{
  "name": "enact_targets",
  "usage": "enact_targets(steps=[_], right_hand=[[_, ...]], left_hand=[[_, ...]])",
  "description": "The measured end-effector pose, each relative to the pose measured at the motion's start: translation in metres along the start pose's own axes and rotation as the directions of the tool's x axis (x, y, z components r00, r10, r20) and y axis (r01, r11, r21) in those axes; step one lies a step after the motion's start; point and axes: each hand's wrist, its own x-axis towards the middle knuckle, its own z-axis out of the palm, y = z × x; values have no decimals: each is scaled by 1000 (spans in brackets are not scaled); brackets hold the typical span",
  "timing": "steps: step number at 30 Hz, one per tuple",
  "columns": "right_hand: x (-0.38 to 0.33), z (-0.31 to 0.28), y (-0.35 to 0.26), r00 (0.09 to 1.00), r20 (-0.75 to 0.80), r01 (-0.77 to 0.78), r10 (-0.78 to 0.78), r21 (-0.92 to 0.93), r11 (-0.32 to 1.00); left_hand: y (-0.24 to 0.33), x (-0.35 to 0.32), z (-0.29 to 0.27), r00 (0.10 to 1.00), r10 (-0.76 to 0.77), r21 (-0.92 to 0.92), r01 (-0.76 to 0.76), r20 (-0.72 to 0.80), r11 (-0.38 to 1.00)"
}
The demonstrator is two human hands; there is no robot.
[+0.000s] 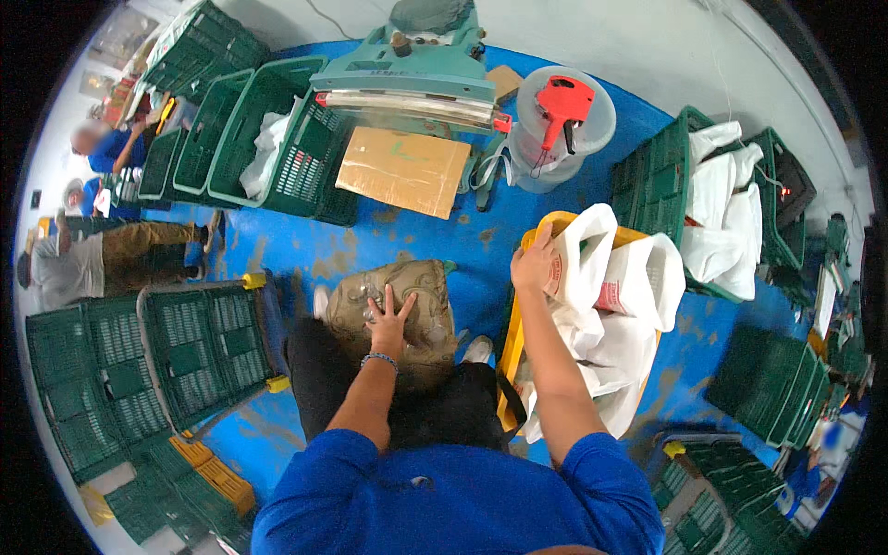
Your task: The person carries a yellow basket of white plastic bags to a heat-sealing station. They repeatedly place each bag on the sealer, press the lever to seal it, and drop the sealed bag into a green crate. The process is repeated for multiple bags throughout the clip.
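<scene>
My left hand (392, 326) lies on a brown patterned, cloth-like bundle (421, 282) between my knees, its fingers spread. What is inside or under the cloth is hidden. At my right side stands a yellow crate (511, 356) holding several white bags (622, 347) with small red print. My right hand (534, 265) grips the far left corner of this crate's rim, right beside the nearest white bag. Part of its fingers is hard to make out there.
Ahead stands a green sealing machine (416, 79) with a cardboard sheet (404, 173) below it. A red handheld labeller (564, 106) lies on a clear round tub (592, 139). Green crates (652, 171) stand on both sides, some on trolleys (208, 342). Another person (92, 254) stands at the left.
</scene>
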Motion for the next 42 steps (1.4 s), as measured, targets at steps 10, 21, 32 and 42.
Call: enact_targets(steps=[10, 21, 32, 42], right_hand=[[10, 22, 10, 943, 66, -322, 325, -57, 945], [20, 44, 0, 809, -76, -586, 583, -193, 787], [20, 41, 11, 853, -70, -522, 517, -134, 843], [15, 25, 16, 804, 29, -583, 594, -157, 797]], left_hand=[[-4, 45, 13, 918, 379, 148, -393, 115, 908], [-39, 272, -66, 173, 979, -343, -918, 106, 199], [-94, 242, -47, 665, 742, -423, -700, -90, 576], [-96, 261, -34, 740, 602, -342, -506, 300, 792]])
